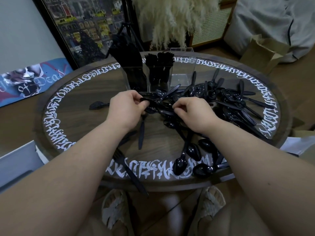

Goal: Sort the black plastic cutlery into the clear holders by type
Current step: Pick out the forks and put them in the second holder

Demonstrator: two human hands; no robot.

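Both hands [126, 106] [192, 111] pinch cutlery [160, 108] over the lettered round table [71, 92].

You sit at a round wooden table [95, 92] with white curly writing [56, 106] painted in a ring near its edge. Behind it, a big framed picture [85, 26] with little yellow cars leans on the wall. A skateboard deck [32, 79] lies to the left. Fluffy white pampas grass [172, 16] stands at the back. A brown cardboard box [260, 53] sits on the right, near a grey beanbag [276, 21].
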